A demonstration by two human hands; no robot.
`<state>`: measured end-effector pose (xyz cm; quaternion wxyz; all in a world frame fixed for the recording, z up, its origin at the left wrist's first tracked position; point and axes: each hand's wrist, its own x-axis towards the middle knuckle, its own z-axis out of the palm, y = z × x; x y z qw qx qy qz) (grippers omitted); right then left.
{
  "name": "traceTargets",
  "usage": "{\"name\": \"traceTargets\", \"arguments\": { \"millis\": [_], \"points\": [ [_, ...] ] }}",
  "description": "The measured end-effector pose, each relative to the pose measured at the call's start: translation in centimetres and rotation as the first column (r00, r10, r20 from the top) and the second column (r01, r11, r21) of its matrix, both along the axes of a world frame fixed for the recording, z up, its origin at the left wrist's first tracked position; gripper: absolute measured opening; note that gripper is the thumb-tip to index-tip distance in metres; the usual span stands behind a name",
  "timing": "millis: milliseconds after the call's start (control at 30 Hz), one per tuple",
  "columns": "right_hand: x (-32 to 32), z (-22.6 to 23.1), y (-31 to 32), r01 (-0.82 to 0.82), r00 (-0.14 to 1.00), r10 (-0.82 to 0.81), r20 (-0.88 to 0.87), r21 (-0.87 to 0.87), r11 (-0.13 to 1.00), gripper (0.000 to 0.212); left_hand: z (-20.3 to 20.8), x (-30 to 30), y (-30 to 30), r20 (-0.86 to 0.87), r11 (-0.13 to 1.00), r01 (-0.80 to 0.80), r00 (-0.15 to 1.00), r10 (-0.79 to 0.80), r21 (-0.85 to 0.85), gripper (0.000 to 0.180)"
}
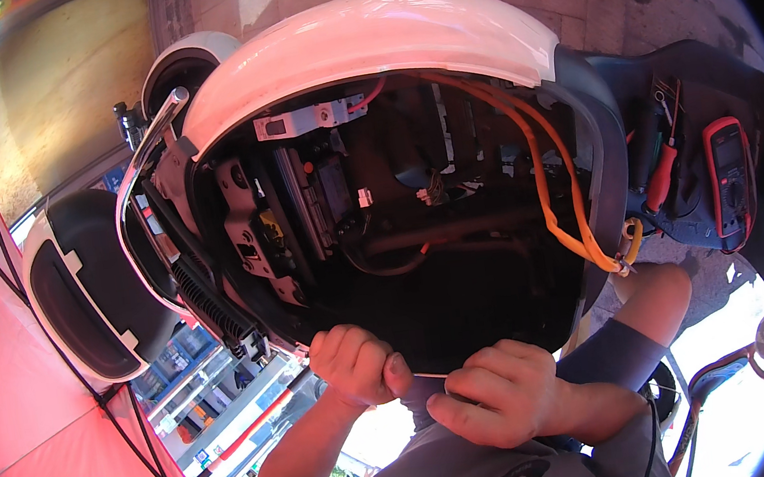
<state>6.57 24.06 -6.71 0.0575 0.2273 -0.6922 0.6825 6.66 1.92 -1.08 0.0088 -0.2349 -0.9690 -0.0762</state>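
LH (356, 366), RH (504, 390) @ open bay rim (430, 376)

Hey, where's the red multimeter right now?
The red multimeter lies toward the right of the head view, just right of the red-handled screwdriver and past the orange cables.

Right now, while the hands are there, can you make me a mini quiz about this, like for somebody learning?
1. What colour are the two long cables on the right side of the shell?
2. True or false: the meter lies to the left of the shell.
3. The left hand and right hand are at which rim of the shell? A: far. B: near. C: right.

Key: 1. Orange. 2. False; it lies to the right. 3. B.
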Motion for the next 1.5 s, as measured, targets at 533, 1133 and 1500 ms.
{"name": "traceTargets", "arguments": {
  "millis": [533,1133,1500],
  "points": [
    [-0.52,0.16,-0.32,0.023,1.000,-0.023,-0.001,0.096,0.995,0.020,-0.07,0.22,-0.06,-0.001,1.000,-0.027,1.000,0.027,0.000,0.022],
    [-0.49,0.02,-0.29,-0.019,1.000,0.018,0.005,0.124,0.992,0.016,0.26,0.20,-0.03,0.021,0.999,-0.028,0.999,0.029,-0.031,0.022],
    [-0.66,0.20,-0.39,-0.011,1.000,0.008,0.021,0.127,0.992,0.019,-0.06,0.25,-0.11,-0.008,0.999,-0.032,0.999,0.032,0.015,0.021]
  ]
}}
